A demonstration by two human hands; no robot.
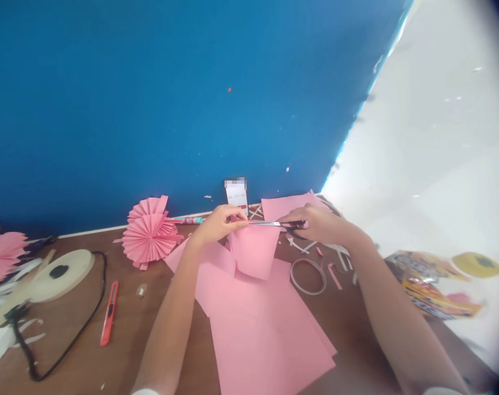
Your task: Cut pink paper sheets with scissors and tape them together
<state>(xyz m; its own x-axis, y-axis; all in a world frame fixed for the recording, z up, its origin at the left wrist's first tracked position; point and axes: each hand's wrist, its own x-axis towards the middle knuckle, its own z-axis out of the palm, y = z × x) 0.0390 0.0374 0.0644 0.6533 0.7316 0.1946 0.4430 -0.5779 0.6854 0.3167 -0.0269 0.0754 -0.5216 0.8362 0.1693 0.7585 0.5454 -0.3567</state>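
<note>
While pinching the pink sheet (pixel 254 250) by its top edge with the left hand (pixel 222 223) above loose papers (pixel 269 334) on the table (pixel 130 323), holds scissors (pixel 277 224) in the right hand (pixel 313 220). Apparently cutting along that edge; next likely calls for keeping it taut.

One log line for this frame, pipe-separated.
left hand: pinching pink sheet at upper edge | right hand: holding scissors, blades along that edge | red cutter: lying on table
</note>
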